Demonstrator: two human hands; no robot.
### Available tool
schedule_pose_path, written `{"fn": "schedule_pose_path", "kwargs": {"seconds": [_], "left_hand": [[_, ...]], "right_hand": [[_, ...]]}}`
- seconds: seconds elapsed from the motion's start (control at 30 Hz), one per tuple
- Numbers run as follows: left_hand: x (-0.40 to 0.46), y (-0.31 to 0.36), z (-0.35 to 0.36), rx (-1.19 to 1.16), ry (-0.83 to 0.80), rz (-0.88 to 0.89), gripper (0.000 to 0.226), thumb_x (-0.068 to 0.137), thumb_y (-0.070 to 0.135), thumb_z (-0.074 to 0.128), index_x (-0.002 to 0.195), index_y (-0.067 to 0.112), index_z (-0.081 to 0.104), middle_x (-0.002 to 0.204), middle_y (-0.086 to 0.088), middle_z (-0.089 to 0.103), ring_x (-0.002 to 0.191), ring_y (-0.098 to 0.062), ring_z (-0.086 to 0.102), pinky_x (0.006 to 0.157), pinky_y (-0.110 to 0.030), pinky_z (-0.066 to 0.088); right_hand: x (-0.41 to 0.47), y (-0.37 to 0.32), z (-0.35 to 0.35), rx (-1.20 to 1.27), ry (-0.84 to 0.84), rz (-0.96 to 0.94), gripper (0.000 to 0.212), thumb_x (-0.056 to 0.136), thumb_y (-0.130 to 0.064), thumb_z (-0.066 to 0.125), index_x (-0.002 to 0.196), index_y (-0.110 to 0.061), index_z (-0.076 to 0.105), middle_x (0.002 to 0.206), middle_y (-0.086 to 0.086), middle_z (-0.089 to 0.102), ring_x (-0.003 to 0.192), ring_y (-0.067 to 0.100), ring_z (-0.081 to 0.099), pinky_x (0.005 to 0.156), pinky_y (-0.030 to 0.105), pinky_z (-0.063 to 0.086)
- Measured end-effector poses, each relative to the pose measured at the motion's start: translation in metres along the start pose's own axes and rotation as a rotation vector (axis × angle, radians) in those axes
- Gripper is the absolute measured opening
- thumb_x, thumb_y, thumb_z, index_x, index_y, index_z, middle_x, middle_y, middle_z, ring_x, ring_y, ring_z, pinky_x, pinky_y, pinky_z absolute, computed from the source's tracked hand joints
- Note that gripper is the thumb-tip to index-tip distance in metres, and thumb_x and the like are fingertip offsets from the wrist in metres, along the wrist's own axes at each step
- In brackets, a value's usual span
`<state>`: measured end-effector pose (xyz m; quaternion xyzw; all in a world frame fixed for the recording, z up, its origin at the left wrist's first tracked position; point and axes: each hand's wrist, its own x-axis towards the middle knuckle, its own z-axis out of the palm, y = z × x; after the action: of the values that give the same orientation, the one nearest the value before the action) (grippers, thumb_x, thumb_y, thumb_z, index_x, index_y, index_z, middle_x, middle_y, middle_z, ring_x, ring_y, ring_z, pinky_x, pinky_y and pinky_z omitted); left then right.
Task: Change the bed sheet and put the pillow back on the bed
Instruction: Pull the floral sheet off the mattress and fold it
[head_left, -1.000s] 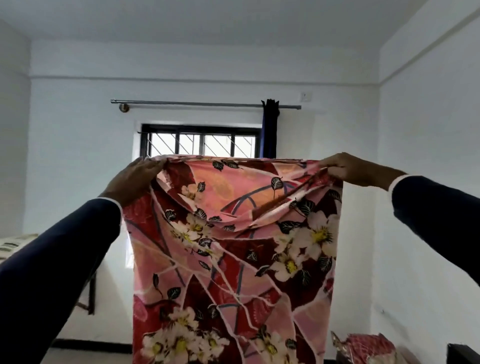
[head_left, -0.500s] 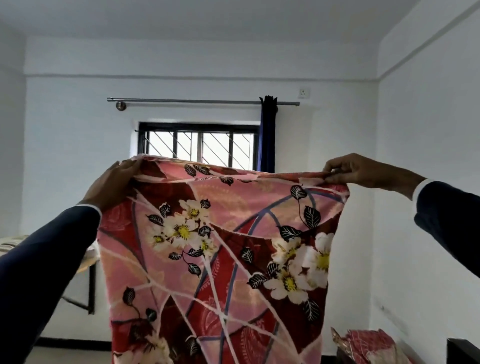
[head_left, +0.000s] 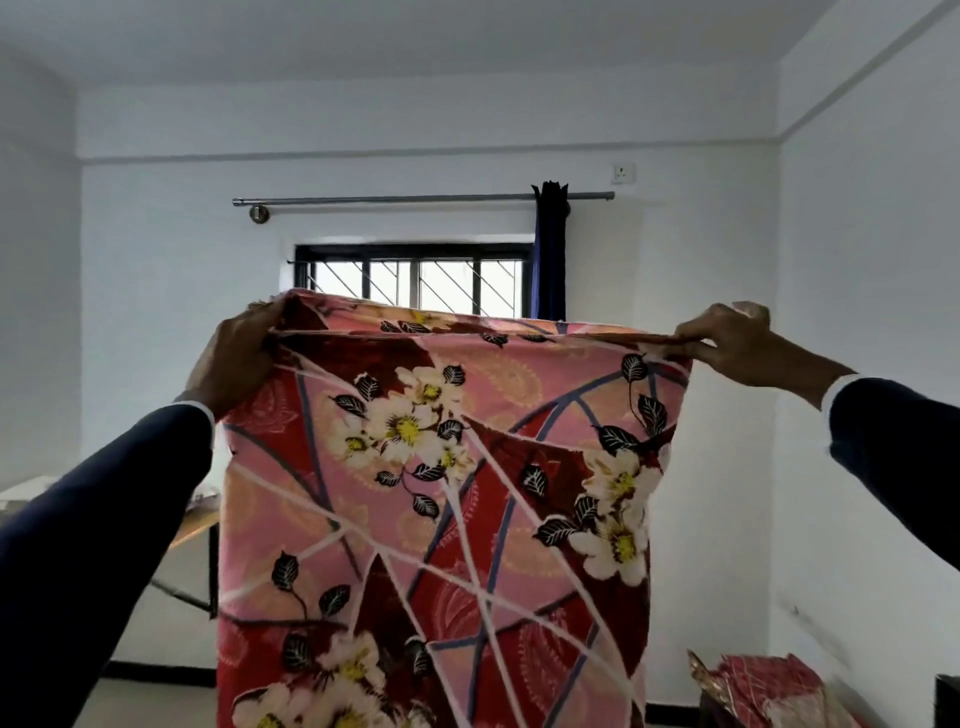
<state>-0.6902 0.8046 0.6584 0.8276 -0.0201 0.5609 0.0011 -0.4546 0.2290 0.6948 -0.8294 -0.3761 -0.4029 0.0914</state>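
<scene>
Both hands, left hand (head_left: 236, 358) and right hand (head_left: 737, 340), are gripping the floral bed sheet's (head_left: 441, 519) top edge, mid-frame; there's no readable writing on it.

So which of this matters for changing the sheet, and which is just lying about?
In the job:
floral bed sheet
left hand holding its top edge
right hand pinching the other corner

Lying about:
curtain
table
red patterned cloth
</scene>
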Motion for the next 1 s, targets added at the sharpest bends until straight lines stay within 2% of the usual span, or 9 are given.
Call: {"fn": "schedule_pose_path", "kwargs": {"seconds": [0.03, 0.1, 0.17, 0.3, 0.4, 0.57, 0.73, 0.9, 1.0], "left_hand": [[0.000, 0.003, 0.002, -0.010, 0.008, -0.005, 0.080, 0.078, -0.017, 0.059, 0.151, 0.011, 0.042, 0.133, -0.024, 0.059, 0.120, -0.040, 0.060, 0.105, -0.047, 0.046], [0.000, 0.012, 0.004, -0.030, 0.025, -0.031, 0.081, 0.078, -0.018, 0.054, 0.151, 0.014, 0.042, 0.136, -0.022, 0.058, 0.123, -0.039, 0.058, 0.106, -0.048, 0.046], [-0.001, 0.019, 0.006, -0.046, 0.057, -0.059, 0.078, 0.082, -0.015, 0.053, 0.151, 0.020, 0.043, 0.137, -0.020, 0.059, 0.123, -0.037, 0.059, 0.106, -0.047, 0.046], [-0.002, 0.037, 0.006, -0.071, 0.123, -0.062, 0.068, 0.086, -0.011, 0.054, 0.148, 0.017, 0.048, 0.134, -0.021, 0.062, 0.120, -0.038, 0.061, 0.105, -0.045, 0.046], [-0.003, 0.039, 0.001, -0.084, 0.123, -0.070, 0.067, 0.086, -0.011, 0.057, 0.142, 0.026, 0.054, 0.128, -0.018, 0.066, 0.116, -0.034, 0.064, 0.101, -0.038, 0.047], [-0.001, 0.035, -0.004, -0.010, 0.105, -0.127, 0.041, 0.091, -0.004, 0.057, 0.128, 0.011, 0.068, 0.109, -0.020, 0.073, 0.099, -0.037, 0.070, 0.085, -0.045, 0.056], [0.007, 0.028, -0.008, 0.058, 0.042, -0.282, 0.022, 0.089, 0.007, 0.059, 0.088, 0.019, 0.078, 0.084, -0.012, 0.076, 0.077, -0.029, 0.070, 0.064, -0.034, 0.050], [0.013, 0.022, -0.017, 0.248, 0.008, -0.279, 0.018, 0.082, 0.010, 0.069, 0.096, 0.011, 0.081, 0.098, -0.012, 0.077, 0.094, -0.034, 0.070, 0.076, -0.038, 0.049], [0.016, 0.022, -0.021, 0.058, 0.127, -0.464, 0.018, 0.076, 0.009, 0.074, 0.092, 0.011, 0.081, 0.090, -0.012, 0.077, 0.088, -0.029, 0.071, 0.075, -0.029, 0.050]], "right_hand": [[0.002, 0.001, 0.005, 0.013, -0.035, 0.032, 0.022, 0.101, -0.032, 0.056, 0.086, -0.022, 0.068, 0.073, -0.002, 0.064, 0.080, 0.013, 0.055, 0.096, 0.043, 0.032], [0.006, 0.002, 0.013, 0.094, -0.075, 0.074, 0.025, 0.100, -0.027, 0.058, 0.082, -0.012, 0.066, 0.067, 0.001, 0.062, 0.073, 0.026, 0.059, 0.074, 0.033, 0.040], [0.010, 0.002, 0.018, 0.109, -0.058, 0.120, 0.026, 0.098, -0.023, 0.061, 0.076, -0.010, 0.066, 0.062, -0.001, 0.060, 0.063, 0.023, 0.057, 0.058, 0.030, 0.038], [0.014, -0.003, 0.023, 0.082, 0.025, 0.169, 0.028, 0.097, -0.024, 0.062, 0.072, -0.012, 0.063, 0.065, 0.008, 0.062, 0.062, 0.028, 0.057, 0.059, 0.032, 0.037], [0.018, -0.002, 0.022, 0.056, 0.088, 0.175, 0.029, 0.097, -0.022, 0.061, 0.073, -0.007, 0.062, 0.067, 0.012, 0.063, 0.063, 0.033, 0.057, 0.058, 0.034, 0.039], [0.026, 0.000, 0.018, 0.029, 0.144, 0.180, 0.027, 0.096, -0.014, 0.057, 0.072, -0.004, 0.062, 0.065, 0.016, 0.064, 0.059, 0.035, 0.057, 0.055, 0.036, 0.045], [0.032, 0.000, 0.016, 0.039, 0.135, 0.213, 0.026, 0.096, -0.015, 0.055, 0.072, -0.006, 0.061, 0.064, 0.013, 0.062, 0.059, 0.034, 0.057, 0.057, 0.038, 0.048], [0.037, -0.006, 0.010, 0.095, 0.179, 0.211, 0.018, 0.094, -0.015, 0.062, 0.082, -0.002, 0.066, 0.073, 0.017, 0.067, 0.067, 0.035, 0.060, 0.062, 0.037, 0.048], [0.040, -0.010, 0.009, 0.111, 0.189, 0.222, 0.020, 0.093, -0.019, 0.066, 0.081, -0.003, 0.065, 0.073, 0.017, 0.066, 0.067, 0.035, 0.061, 0.062, 0.037, 0.048]]}}
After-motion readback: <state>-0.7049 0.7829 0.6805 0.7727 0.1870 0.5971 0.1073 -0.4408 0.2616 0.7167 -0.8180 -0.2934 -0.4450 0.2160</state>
